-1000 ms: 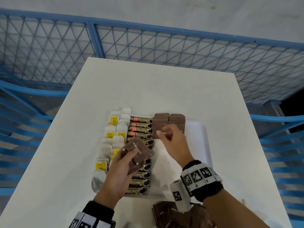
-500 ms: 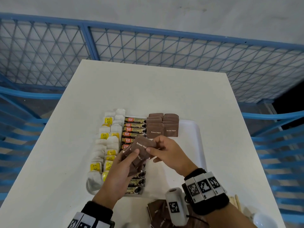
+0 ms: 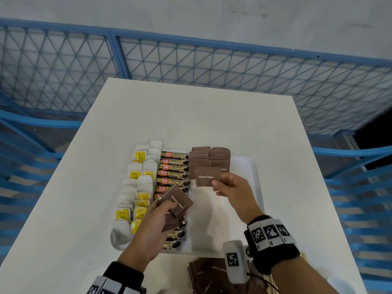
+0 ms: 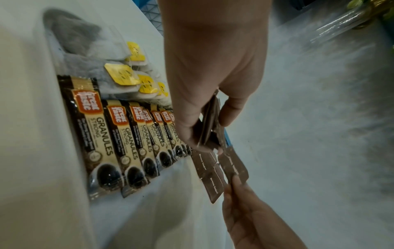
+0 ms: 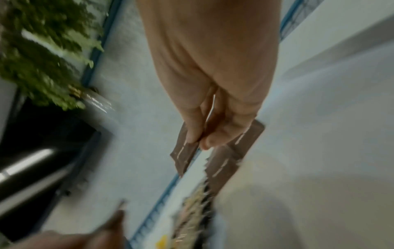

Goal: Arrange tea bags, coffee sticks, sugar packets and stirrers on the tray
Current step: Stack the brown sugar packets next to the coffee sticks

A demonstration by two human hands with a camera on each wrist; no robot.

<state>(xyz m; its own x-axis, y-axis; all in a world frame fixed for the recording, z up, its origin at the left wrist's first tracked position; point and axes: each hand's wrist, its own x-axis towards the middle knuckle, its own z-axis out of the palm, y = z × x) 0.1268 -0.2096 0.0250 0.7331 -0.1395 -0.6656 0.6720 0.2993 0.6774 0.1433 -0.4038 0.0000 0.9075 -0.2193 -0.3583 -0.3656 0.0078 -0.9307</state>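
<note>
A white tray (image 3: 252,172) holds a column of tea bags (image 3: 140,187) with yellow tags on the left, a column of coffee sticks (image 3: 174,166) in the middle and two short rows of brown sugar packets (image 3: 210,155) at the far end. My left hand (image 3: 167,209) grips a small stack of brown sugar packets (image 3: 180,203) above the coffee sticks; in the left wrist view the stack (image 4: 210,124) sits between thumb and fingers. My right hand (image 3: 218,186) pinches a single brown sugar packet (image 3: 206,177) just in front of the sugar rows, also seen blurred (image 5: 183,151).
More loose brown sugar packets (image 3: 207,274) lie on the white table (image 3: 191,115) near its front edge, partly behind my right wrist. Wooden stirrers (image 3: 271,283) peek out beside them. A blue mesh railing (image 3: 212,66) surrounds the table. The tray's right half (image 3: 212,219) is bare.
My right hand took a packet from the stack in my left hand and carried it forward toward the sugar rows. The left hand stayed over the coffee sticks.
</note>
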